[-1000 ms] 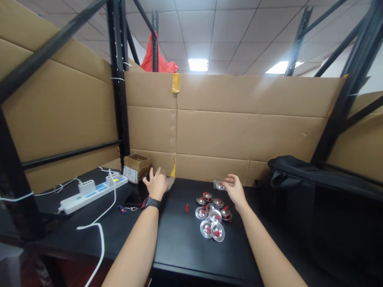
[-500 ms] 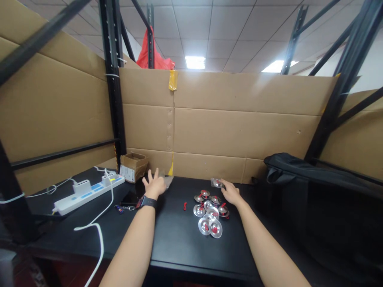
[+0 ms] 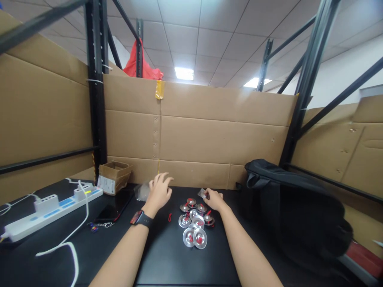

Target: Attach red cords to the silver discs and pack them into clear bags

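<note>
My left hand (image 3: 159, 194), with a watch (image 3: 141, 219) on the wrist, hovers over the black table, fingers spread and nothing in them. Beside it on the left lies a crumpled clear plastic bag (image 3: 142, 192). At the back of the table my right hand (image 3: 216, 199) has its fingers closed on a small clear plastic packet (image 3: 203, 193), partly hidden by the hand. Nearer to me is a loose pile of silver finger cymbals (image 3: 200, 238) with red loops, some overlapping. A small red loop (image 3: 170, 217) lies alone left of the pile.
On the left are a white power strip (image 3: 56, 213) with its cable, a dark phone (image 3: 110, 210), a keychain (image 3: 100, 225) and an open cardboard box (image 3: 115, 177). A black bag (image 3: 287, 207) stands right. Cardboard panels (image 3: 203, 139) wall the back.
The view has turned right. My left hand has moved right, off the crumpled bag. My right hand's fingers have closed around the small packet.
</note>
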Tool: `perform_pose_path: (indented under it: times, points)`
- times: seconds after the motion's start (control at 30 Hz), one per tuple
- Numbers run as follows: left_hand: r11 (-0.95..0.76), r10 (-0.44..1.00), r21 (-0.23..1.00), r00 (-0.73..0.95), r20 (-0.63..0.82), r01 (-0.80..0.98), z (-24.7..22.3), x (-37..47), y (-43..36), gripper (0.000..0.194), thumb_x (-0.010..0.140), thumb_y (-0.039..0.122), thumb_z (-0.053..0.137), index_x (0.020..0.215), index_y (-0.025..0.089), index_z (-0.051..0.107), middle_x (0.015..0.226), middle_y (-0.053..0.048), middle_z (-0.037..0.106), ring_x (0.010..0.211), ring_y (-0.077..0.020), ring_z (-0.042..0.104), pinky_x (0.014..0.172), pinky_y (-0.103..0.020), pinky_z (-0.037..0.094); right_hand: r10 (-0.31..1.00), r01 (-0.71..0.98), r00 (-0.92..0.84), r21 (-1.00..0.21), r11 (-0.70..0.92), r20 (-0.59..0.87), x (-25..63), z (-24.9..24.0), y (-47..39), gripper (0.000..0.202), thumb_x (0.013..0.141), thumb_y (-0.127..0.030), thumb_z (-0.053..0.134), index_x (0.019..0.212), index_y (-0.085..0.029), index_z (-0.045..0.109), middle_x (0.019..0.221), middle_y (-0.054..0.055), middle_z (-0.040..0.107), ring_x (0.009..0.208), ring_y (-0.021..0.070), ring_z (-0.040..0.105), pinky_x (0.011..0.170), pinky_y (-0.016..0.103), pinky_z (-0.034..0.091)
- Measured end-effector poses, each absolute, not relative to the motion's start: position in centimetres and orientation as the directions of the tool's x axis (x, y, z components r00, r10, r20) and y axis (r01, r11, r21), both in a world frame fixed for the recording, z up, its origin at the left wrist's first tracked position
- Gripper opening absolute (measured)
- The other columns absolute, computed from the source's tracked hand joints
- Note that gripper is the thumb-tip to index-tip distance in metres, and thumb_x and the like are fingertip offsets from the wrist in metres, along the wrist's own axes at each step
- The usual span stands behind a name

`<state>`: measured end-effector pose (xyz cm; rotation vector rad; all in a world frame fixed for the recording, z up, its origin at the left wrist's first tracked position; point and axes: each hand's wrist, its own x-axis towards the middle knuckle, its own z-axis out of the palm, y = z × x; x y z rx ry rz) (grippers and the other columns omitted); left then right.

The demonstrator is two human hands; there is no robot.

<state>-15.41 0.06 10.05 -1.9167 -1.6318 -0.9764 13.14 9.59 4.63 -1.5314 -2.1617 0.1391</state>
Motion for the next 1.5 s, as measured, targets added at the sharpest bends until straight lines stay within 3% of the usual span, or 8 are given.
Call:
perform_pose_path:
  times: [0.23, 0.43, 0.53, 0.67, 0.9, 1.23, 1.33, 1.5]
  points:
    - [-0.435, 0.674, 0.268, 0.113, 0.73, 0.859, 9.2, -13.1, 0.5, 0.041, 0.08, 0.013, 0.053, 0.117, 0.027, 0.063, 0.132, -0.008, 0.059, 0.127, -0.0284, 0.046, 0.103, -0.05, 0.036, 0.864, 0.763, -0.199, -0.481, 0.433, 0.462, 14.6, 5.3, 8.6, 0.041, 0.06, -0.022, 0.076, 0.1, -0.029, 0.069, 0.095, 0.001, 0.074, 0.091, 0.0242, 0.067, 0.076, 0.03, 0.043]
    - [-0.561, 0.792, 0.649, 0.105, 0.601, 0.515, 7.6, -11.1, 1.4, 0.047, 0.089, 0.026, 0.053, 0.135, 0.022, 0.051, 0.129, -0.01, 0.064, 0.11, -0.0215, 0.064, 0.098, -0.04, 0.049, 0.833, 0.184, -0.206, -0.816, 0.548, 0.513, 11.7, 6.6, 6.8, 0.04, 0.065, -0.033, 0.078, 0.101, -0.019, 0.066, 0.1, 0.008, 0.073, 0.075, 0.0193, 0.07, 0.071, 0.033, 0.056]
    - [-0.589, 0.799, 0.695, 0.167, 0.578, 0.413, 7.5, -10.2, 1.1, 0.053, 0.09, 0.033, 0.055, 0.142, 0.024, 0.046, 0.134, -0.01, 0.062, 0.106, -0.0209, 0.067, 0.093, -0.038, 0.053, 0.793, -0.017, -0.327, -0.842, 0.539, 0.514, 9.8, 7.6, 5.0, 0.046, 0.066, -0.033, 0.081, 0.106, -0.019, 0.064, 0.103, 0.008, 0.073, 0.084, 0.0201, 0.072, 0.08, 0.035, 0.058]
    - [-0.596, 0.79, 0.707, 0.117, 0.602, 0.381, 8.0, -9.7, 0.7, 0.042, 0.088, 0.034, 0.06, 0.128, 0.023, 0.06, 0.119, -0.009, 0.07, 0.093, -0.02, 0.07, 0.081, -0.033, 0.056, 0.769, -0.113, -0.36, -0.843, 0.526, 0.528, 8.6, 8.3, 3.4, 0.041, 0.069, -0.036, 0.08, 0.104, -0.02, 0.066, 0.105, 0.009, 0.073, 0.095, 0.0234, 0.072, 0.084, 0.036, 0.058]
    - [-0.603, 0.75, 0.631, 0.079, 0.656, 0.488, 9.3, -10.2, -0.2, 0.022, 0.087, 0.039, 0.06, 0.089, 0.021, 0.072, 0.091, -0.005, 0.075, 0.085, -0.0207, 0.069, 0.081, -0.032, 0.053, 0.813, -0.19, -0.343, -0.883, 0.43, 0.47, 8.7, 8.4, 3.4, 0.041, 0.066, -0.037, 0.081, 0.101, -0.021, 0.066, 0.096, 0.007, 0.075, 0.086, 0.0242, 0.072, 0.079, 0.038, 0.058]
    - [-0.563, 0.826, 0.777, 0.154, 0.542, 0.284, 9.4, -11.0, 0.7, 0.036, 0.094, 0.048, 0.045, 0.089, 0.017, 0.064, 0.091, -0.005, 0.07, 0.087, -0.0189, 0.065, 0.075, -0.028, 0.049, 0.911, -0.34, -0.233, -0.906, 0.251, 0.34, 9.2, 8.3, 4.3, 0.026, 0.073, -0.03, 0.068, 0.098, -0.022, 0.067, 0.086, 0.002, 0.072, 0.072, 0.0194, 0.069, 0.064, 0.031, 0.057]
    - [-0.556, 0.817, 0.733, 0.096, 0.569, 0.391, 9.5, -11.3, 0.4, 0.047, 0.099, 0.046, 0.032, 0.082, 0.018, 0.066, 0.09, -0.005, 0.07, 0.09, -0.0201, 0.064, 0.08, -0.03, 0.048, 0.896, -0.216, -0.223, -0.916, 0.339, 0.384, 9.8, 8.3, 4.7, 0.028, 0.077, -0.033, 0.066, 0.102, -0.021, 0.069, 0.091, 0.004, 0.074, 0.078, 0.0212, 0.07, 0.07, 0.035, 0.058]
    - [-0.578, 0.769, 0.549, 0.178, 0.614, 0.603, 9.7, -11.6, 0.0, 0.042, 0.097, 0.041, 0.04, 0.076, 0.02, 0.069, 0.087, -0.004, 0.07, 0.089, -0.0198, 0.064, 0.085, -0.03, 0.045, 0.764, 0.138, -0.195, -0.754, 0.643, 0.615, 10.6, 8.4, 5.1, 0.023, 0.078, -0.029, 0.067, 0.098, -0.021, 0.074, 0.103, 0.006, 0.075, 0.096, 0.0233, 0.07, 0.087, 0.037, 0.055]
